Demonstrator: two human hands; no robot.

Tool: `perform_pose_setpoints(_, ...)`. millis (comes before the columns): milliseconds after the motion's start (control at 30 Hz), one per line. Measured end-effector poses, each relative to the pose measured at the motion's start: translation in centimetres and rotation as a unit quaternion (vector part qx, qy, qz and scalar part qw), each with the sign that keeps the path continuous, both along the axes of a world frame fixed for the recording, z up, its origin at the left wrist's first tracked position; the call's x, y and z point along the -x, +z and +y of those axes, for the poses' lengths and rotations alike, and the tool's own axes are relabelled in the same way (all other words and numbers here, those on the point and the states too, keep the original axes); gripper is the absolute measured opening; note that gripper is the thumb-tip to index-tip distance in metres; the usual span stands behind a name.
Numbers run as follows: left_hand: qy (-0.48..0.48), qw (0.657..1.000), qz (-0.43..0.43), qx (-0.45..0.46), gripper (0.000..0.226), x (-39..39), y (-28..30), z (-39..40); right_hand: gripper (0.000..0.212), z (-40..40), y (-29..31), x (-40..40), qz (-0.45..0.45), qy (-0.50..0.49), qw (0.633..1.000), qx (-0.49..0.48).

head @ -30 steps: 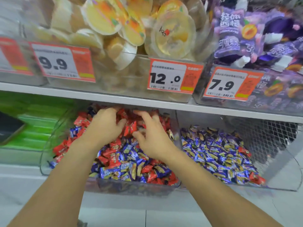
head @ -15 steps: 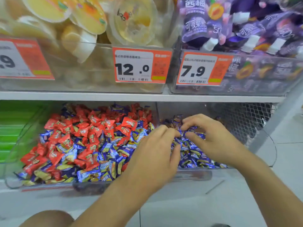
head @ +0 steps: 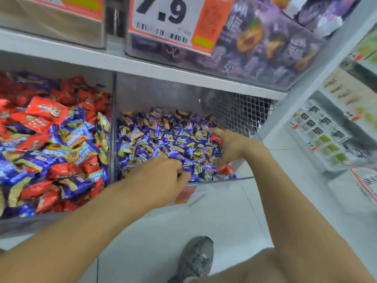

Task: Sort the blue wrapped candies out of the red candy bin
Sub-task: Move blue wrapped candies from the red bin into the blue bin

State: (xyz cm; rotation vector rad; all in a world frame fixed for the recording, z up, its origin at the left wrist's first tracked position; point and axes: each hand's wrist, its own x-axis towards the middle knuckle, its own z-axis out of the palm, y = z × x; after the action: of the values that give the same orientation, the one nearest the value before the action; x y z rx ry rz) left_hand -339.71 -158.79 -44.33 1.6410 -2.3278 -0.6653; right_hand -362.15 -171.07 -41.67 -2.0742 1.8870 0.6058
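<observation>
Left of the clear divider, red candies are mixing with blue-and-gold candies. Right of it, blue-and-gold wrappers are showing, under an orange-and-white price tag.

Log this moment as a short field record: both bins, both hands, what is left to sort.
left bin: red candy bin, red and blue wrapped candies mixed
right bin: blue candy bin, mostly blue wrapped candies, a few red candies near its right front corner
left hand: left hand over the blue bin's front, fingers curled; whether it holds candy cannot be told
right hand: right hand resting on the pile at the bin's right side, fingers relaxed
shelf above: price tag reading 7.9
remaining: many blue candies remain in the red bin
</observation>
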Motion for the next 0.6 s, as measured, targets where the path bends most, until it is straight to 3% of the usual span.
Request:
perform_pose_setpoints(133,-0.009,1.000,-0.011,-0.002,0.043,0.3,-0.4,0.6,0.057,0.0,-0.8,1.2,-0.053,0.007,0.996,0.073)
perform_pose_setpoints(233,-0.013,1.000,-0.018,0.003,0.047,0.3,-0.1,0.6,0.027,0.6,-0.3,1.8,-0.099,0.005,0.988,0.119)
perform_pose_setpoints(367,-0.010,1.000,-0.023,0.005,0.049,0.3,-0.2,0.5,0.023,2.5,1.5,2.2,-0.118,-0.002,0.980,0.159)
perform_pose_setpoints(533,-0.001,1.000,-0.016,0.008,0.050,0.3,-0.6,0.4,0.032,4.1,0.2,0.7,0.088,0.066,0.993,0.047)
perform_pose_setpoints(600,0.001,1.000,-0.011,0.004,0.050,0.3,-0.6,0.3,0.034,3.9,-1.1,-0.1,0.107,0.083,0.990,0.027)
